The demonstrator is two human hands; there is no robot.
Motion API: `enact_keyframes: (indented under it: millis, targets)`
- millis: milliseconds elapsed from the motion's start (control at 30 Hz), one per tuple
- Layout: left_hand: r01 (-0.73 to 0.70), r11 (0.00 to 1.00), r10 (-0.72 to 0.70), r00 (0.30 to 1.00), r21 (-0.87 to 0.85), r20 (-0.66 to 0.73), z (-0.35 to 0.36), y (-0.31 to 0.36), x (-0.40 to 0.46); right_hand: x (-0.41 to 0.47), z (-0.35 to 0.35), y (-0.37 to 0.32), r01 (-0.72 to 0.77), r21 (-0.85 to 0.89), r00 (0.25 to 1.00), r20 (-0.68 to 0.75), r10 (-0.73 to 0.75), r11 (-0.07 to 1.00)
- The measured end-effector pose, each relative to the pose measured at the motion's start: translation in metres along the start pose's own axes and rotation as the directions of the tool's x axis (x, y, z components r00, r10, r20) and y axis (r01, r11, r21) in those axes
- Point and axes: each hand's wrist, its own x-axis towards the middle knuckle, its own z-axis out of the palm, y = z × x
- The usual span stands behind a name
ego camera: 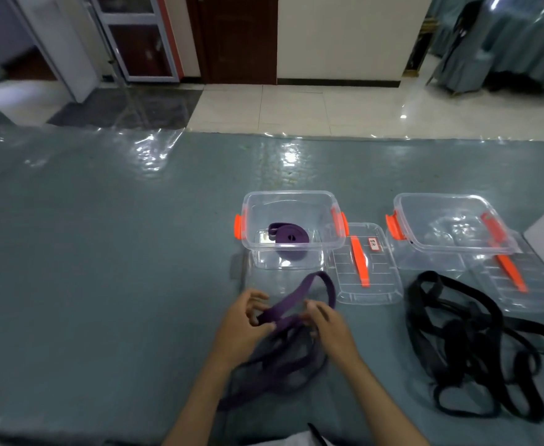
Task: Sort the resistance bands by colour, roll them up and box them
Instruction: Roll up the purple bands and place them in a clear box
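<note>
Purple band point(299, 297): gripped between both hands, its free loop arching away from them. Left hand point(243, 326) pinches the near end with curled fingers; right hand point(327, 323) holds the strap just beside it. More purple bands point(273, 371) lie under the wrists. Beyond the hands, a clear box point(293, 226) contains one rolled purple band point(290, 238). Right of the right hand: black bands point(476, 346), a second clear box point(450, 223).

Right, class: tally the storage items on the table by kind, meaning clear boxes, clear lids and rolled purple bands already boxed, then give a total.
Clear boxes: 2
Clear lids: 2
Rolled purple bands in a box: 1
Total: 5
</note>
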Motion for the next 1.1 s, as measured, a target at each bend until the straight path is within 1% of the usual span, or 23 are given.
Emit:
enact_keyframes:
  millis: [33,67,133,167,200,233,300,333,400,467,533,567,600,633,667,700,733,767,833,900,967,1100]
  targets:
    - [-0.018,0.999,0.015,0.996,0.035,0.084,0.003,0.0,0.0,0.001,0.002,-0.007,-0.086,0.17,0.996,0.031,0.082,0.982]
    - [-0.029,0.995,0.012,0.986,0.096,0.169,0.005,-0.001,0.001,0.002,0.003,-0.014,-0.128,0.296,0.992,0.05,0.118,0.947]
    - [-0.043,0.984,-0.014,0.95,0.174,0.313,0.006,-0.006,0.0,0.001,0.003,-0.023,-0.135,0.385,0.991,0.048,0.126,0.913]
    - [-0.047,0.983,-0.017,0.94,0.178,0.342,0.006,-0.01,-0.001,0.0,0.003,-0.024,-0.133,0.39,0.991,0.056,0.121,0.911]
    - [-0.044,0.984,-0.015,0.942,0.171,0.335,0.006,-0.012,0.0,-0.002,0.002,-0.025,-0.127,0.381,0.992,0.071,0.108,0.916]
    - [-0.033,0.987,-0.014,0.957,0.157,0.289,0.006,-0.013,0.002,-0.004,0.001,-0.026,-0.102,0.347,0.993,0.096,0.073,0.932]
    - [0.041,0.994,-0.055,0.99,0.106,0.131,0.006,-0.012,0.008,-0.007,-0.003,-0.03,0.017,0.234,0.986,0.159,-0.055,0.972]
    - [0.091,0.995,-0.094,0.993,0.045,0.071,0.006,-0.009,0.011,-0.009,-0.005,-0.032,0.093,0.183,0.971,0.202,-0.13,0.979]
    - [0.16,0.976,-0.153,0.986,-0.145,0.063,0.005,0.0,0.019,-0.015,-0.005,-0.038,0.215,0.088,0.927,0.295,-0.232,0.973]
    - [0.179,0.937,-0.177,0.984,-0.299,0.035,0.008,0.006,0.026,-0.019,-0.005,-0.048,0.267,0.004,0.891,0.379,-0.248,0.964]
    - [0.152,0.9,-0.185,0.982,-0.408,-0.042,0.012,0.01,0.032,-0.018,-0.007,-0.056,0.308,-0.051,0.877,0.403,-0.263,0.95]
    - [0.137,0.889,-0.18,0.982,-0.438,-0.06,0.013,0.013,0.035,-0.015,-0.009,-0.058,0.333,-0.066,0.879,0.382,-0.285,0.94]
    - [0.116,0.89,-0.157,0.986,-0.441,-0.057,0.012,0.015,0.037,-0.01,-0.011,-0.059,0.348,-0.071,0.894,0.324,-0.309,0.935]
    - [0.089,0.9,-0.116,0.993,-0.428,-0.038,0.01,0.018,0.039,-0.006,-0.013,-0.06,0.352,-0.058,0.916,0.229,-0.33,0.934]
    - [0.057,0.916,-0.066,0.998,-0.397,-0.008,0.008,0.02,0.04,-0.002,-0.015,-0.062,0.352,-0.039,0.932,0.104,-0.347,0.935]
    - [0.022,0.933,-0.011,0.999,-0.358,0.034,0.005,0.023,0.042,0.002,-0.017,-0.064,0.36,-0.021,0.933,-0.006,-0.36,0.933]
    - [-0.012,0.951,0.04,0.996,-0.31,0.084,0.002,0.026,0.042,0.006,-0.02,-0.066,0.374,-0.021,0.925,-0.068,-0.375,0.927]
    - [-0.042,0.964,0.079,0.988,-0.263,0.133,0.001,0.029,0.042,0.01,-0.023,-0.07,0.386,-0.043,0.919,-0.065,-0.388,0.921]
    - [-0.082,0.974,0.124,0.973,-0.212,0.192,-0.002,0.036,0.04,0.014,-0.027,-0.08,0.368,-0.082,0.929,0.072,-0.362,0.926]
    - [-0.089,0.972,0.131,0.973,-0.218,0.189,-0.004,0.039,0.04,0.019,-0.026,-0.085,0.322,-0.085,0.934,0.192,-0.301,0.943]
    - [-0.093,0.973,0.129,0.978,-0.211,0.165,-0.005,0.037,0.041,0.022,-0.024,-0.088,0.297,-0.031,0.942,0.174,-0.288,0.954]
    - [-0.183,0.971,0.2,0.975,-0.154,0.1,-0.004,0.035,0.038,0.018,-0.015,-0.092,0.253,0.138,0.965,0.036,-0.26,0.958]
